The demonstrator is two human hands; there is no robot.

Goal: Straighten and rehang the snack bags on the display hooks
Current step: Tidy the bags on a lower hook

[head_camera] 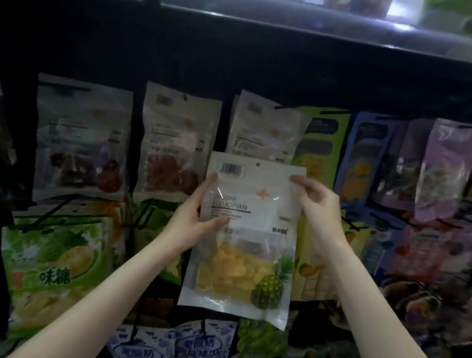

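Observation:
A clear-and-white pineapple snack bag (244, 246) with a barcode and a hang hole at its top is held upright, off the hooks, in front of the display. My left hand (197, 207) grips its left edge, thumb on the front. My right hand (317, 204) pinches its upper right edge. Directly behind and above it hangs a similar white bag (262, 129), tilted on its hook (282, 106). Two more white bags, one with dark fruit (80, 138) and one with red fruit (175, 141), hang to the left.
A dark shelf edge (243, 26) runs above the hooks. Green, blue and purple bags (443, 170) hang at the right. A green durian candy bag (53, 265) hangs lower left, and blue-white packets (172, 346) hang below.

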